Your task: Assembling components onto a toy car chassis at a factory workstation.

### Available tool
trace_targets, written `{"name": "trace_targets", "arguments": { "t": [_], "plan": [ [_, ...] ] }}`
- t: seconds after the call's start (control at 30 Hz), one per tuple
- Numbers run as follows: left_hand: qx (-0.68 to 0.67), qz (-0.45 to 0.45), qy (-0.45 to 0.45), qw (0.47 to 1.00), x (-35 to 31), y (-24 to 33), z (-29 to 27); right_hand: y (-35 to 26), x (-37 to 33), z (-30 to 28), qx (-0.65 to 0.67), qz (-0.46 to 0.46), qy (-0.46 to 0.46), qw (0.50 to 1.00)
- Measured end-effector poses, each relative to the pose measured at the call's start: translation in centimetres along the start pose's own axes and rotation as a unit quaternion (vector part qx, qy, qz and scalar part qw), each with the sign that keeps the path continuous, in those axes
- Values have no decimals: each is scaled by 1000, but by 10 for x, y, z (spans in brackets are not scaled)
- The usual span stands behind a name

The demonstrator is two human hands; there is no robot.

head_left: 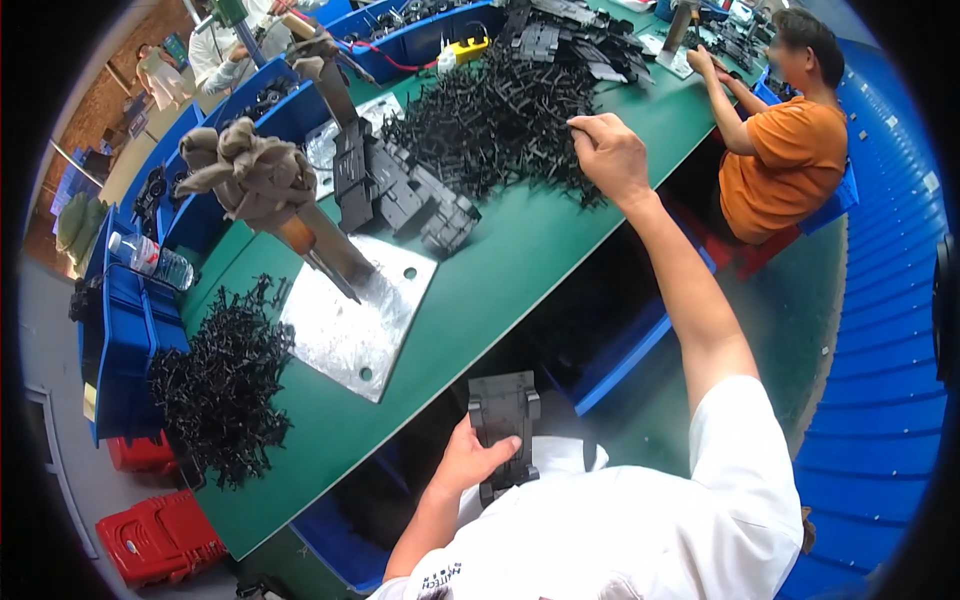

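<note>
My left hand [472, 460] grips a dark grey plastic chassis plate [502, 405] close to my body, below the table edge, with the thumb laid across its face. Out to the right, my right hand [612, 158] is closed, thumb and finger pinched together at the right edge of a big heap of small black plastic parts [490, 115]. Whatever sits between those fingertips is too small or hidden to make out. Several more chassis plates [400, 190] lie stacked left of that heap, and others [570, 40] lie beyond it.
A metal post wrapped in cloth [250, 175] rises from a silvery base plate [360, 330] on the green table [480, 290]. A second black heap [225, 385] lies at left. Blue bins [130, 330], a water bottle [150, 258] and red cases [160, 535] stand around; a person in orange [800, 150] works at right.
</note>
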State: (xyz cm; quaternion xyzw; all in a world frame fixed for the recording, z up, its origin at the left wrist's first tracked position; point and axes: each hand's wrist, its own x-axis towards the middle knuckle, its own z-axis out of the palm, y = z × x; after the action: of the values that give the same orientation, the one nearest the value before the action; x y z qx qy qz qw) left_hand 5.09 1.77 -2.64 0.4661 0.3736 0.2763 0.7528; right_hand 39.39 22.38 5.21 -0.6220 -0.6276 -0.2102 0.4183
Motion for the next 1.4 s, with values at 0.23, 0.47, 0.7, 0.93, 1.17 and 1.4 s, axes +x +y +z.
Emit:
{"name": "trace_targets", "arguments": {
  "t": [0.23,0.47,0.7,0.93,1.17,1.4],
  "plan": [
    [20,53,60,997,15,18,-4,-66,-40,-51,421,235,-41,875],
    [-52,91,110,988,4,39,-6,-128,-147,-91,616,415,-120,659],
    [-59,113,143,982,-12,40,-10,-148,-166,-102,693,413,-196,558],
    [-89,62,140,984,-24,44,-16,-166,-168,-105,675,379,-217,595],
    [-88,125,162,975,-28,35,-20,-174,-161,-108,665,359,-204,623],
    [-71,138,184,970,-28,26,-31,-177,-160,-112,590,362,-225,685]
  ]
}}
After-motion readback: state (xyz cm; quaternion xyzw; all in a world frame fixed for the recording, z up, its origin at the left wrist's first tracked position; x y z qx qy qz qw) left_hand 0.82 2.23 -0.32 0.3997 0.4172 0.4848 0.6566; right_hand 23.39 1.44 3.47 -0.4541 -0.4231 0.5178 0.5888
